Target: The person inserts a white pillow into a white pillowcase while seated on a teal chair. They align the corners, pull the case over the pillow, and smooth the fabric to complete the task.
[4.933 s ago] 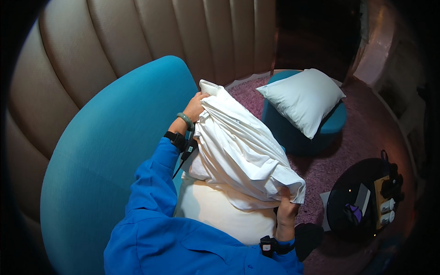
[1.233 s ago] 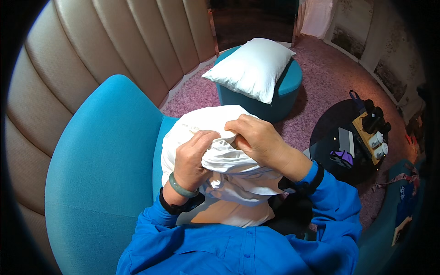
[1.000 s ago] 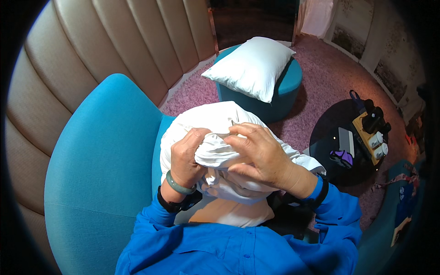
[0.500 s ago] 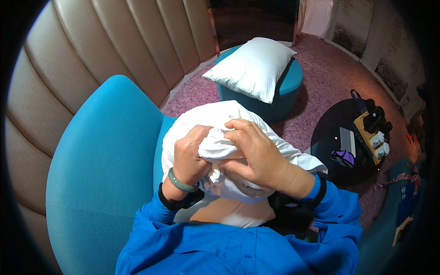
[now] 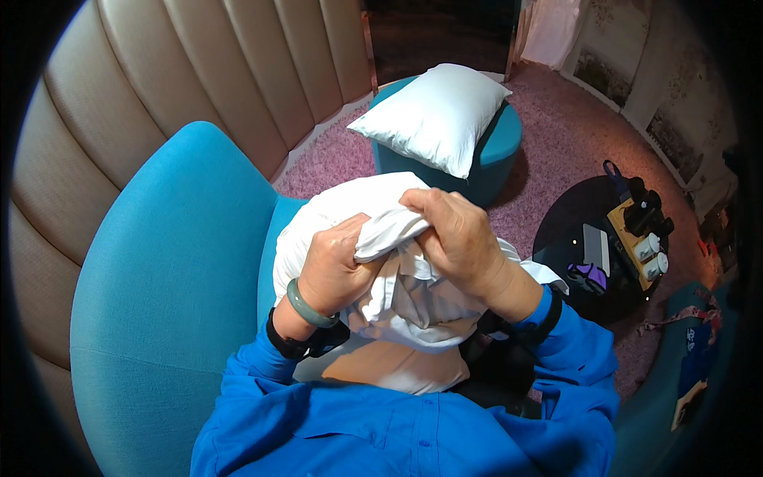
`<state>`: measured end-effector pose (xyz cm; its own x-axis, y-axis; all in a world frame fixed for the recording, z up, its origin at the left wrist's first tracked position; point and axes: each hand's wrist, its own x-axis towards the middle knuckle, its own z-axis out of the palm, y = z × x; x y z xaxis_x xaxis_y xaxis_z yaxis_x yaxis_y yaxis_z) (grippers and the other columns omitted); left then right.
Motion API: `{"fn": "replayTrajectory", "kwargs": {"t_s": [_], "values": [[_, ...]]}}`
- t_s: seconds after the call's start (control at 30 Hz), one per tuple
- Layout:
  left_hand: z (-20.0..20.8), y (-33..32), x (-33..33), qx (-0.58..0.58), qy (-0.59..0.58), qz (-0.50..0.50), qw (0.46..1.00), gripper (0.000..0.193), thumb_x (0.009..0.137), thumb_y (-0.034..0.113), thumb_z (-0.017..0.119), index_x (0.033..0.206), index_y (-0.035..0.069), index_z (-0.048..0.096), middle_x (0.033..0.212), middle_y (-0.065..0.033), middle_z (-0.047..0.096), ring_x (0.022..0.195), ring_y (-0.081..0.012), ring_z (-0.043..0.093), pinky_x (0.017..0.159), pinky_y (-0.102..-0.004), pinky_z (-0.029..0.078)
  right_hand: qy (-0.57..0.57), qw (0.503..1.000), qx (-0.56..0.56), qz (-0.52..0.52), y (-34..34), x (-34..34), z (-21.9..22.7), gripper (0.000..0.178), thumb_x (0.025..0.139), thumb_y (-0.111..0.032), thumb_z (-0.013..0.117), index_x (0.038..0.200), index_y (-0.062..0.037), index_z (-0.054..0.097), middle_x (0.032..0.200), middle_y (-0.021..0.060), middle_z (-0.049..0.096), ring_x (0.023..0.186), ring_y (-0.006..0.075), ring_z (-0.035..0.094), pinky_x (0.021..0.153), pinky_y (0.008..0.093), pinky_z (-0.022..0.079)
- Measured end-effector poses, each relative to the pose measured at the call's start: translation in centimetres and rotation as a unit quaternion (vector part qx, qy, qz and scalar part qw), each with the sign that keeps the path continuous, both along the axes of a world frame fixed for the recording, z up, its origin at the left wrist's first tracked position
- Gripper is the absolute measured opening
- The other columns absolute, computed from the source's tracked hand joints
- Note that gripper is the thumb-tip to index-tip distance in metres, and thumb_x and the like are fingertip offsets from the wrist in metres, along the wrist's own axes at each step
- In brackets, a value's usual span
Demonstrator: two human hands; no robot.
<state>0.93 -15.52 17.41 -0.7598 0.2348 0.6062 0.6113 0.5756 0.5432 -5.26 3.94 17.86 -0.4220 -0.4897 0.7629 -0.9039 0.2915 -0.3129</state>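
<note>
A white pillowcase (image 5: 338,200) lies bunched in a soft heap over my lap. Its gathered edge runs as a twisted roll between my two fists. My left hand (image 5: 327,266), with a green bangle at the wrist, is closed round one end of the roll. The other end is pinched between the thumb and fingers of my right hand (image 5: 461,238), which sits slightly higher. Loose folds hang below the roll, and whether a pillow is inside the heap I cannot tell. Pale material under the folds rests against my blue shirt.
A white pillow (image 5: 437,115) lies on a teal ottoman (image 5: 505,147) ahead. At right stands a round black table (image 5: 552,226) with a wooden tray (image 5: 624,246), white cups (image 5: 648,245) and a purple-and-black item (image 5: 588,276). The teal chair back (image 5: 167,278) rises at left.
My right hand has moved slightly up and right, stretching the gathered roll of cloth longer. More folds now hang open beneath it. The left hand stays closed at nearly the same place.
</note>
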Motion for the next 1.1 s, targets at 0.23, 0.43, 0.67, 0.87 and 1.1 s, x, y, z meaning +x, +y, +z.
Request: {"fn": "replayTrajectory", "kwargs": {"t_s": [0.23,0.43,0.67,0.87,1.1], "values": [[-1.9,-1.0,-0.1,0.262,-0.249,-0.088,0.928,0.024,0.091,0.006,0.061,0.112,-0.002,0.066,0.102,-0.0071,0.070,0.092,-0.0132,0.063,0.081,-0.0292,0.051,0.125,0.990,-0.058,-0.011,-0.8,-2.1,-1.2,0.046,0.070,-0.012,0.082,0.106,-0.0105,0.054,0.095,0.0081,0.063,0.087,0.0286,0.062,0.076,0.0392,0.048],[-2.2,-1.8,-0.4,0.321,-0.322,-0.094,0.886,0.029,0.093,0.008,0.057,0.119,-0.003,0.064,0.111,-0.0091,0.068,0.100,-0.0151,0.062,0.089,-0.0294,0.050,0.158,0.987,-0.008,0.021,0.6,1.6,-1.5,0.024,0.076,-0.009,0.072,0.098,-0.0098,0.062,0.098,0.0042,0.063,0.094,0.0210,0.063,0.078,0.0347,0.046],[-2.5,-1.5,-1.0,0.338,-0.325,-0.109,0.877,0.031,0.092,0.008,0.061,0.121,-0.002,0.063,0.113,-0.0086,0.068,0.102,-0.0147,0.063,0.089,-0.0292,0.050,0.068,0.995,0.069,-0.033,0.4,2.6,-1.4,0.038,0.078,-0.008,0.068,0.114,-0.0022,0.061,0.107,0.0103,0.065,0.103,0.0248,0.062,0.085,0.0366,0.045],[-3.0,-1.2,-1.3,0.321,-0.328,-0.103,0.882,0.031,0.092,0.010,0.064,0.121,-0.002,0.063,0.110,-0.0073,0.068,0.097,-0.0126,0.064,0.085,-0.0271,0.052,0.038,0.988,0.139,-0.062,0.7,2.1,-1.1,0.030,0.076,-0.013,0.069,0.104,-0.0061,0.063,0.100,0.0072,0.065,0.098,0.0229,0.061,0.085,0.0390,0.040],[-2.8,-1.2,-1.1,0.297,-0.344,-0.122,0.882,0.035,0.091,0.013,0.068,0.122,-0.002,0.062,0.110,-0.0081,0.068,0.095,-0.0112,0.062,0.084,-0.0261,0.051,0.027,0.994,0.097,-0.031,0.9,1.6,-2.8,0.021,0.071,-0.008,0.068,0.092,-0.0096,0.063,0.089,0.0043,0.062,0.088,0.0245,0.058,0.079,0.0382,0.039]]}}
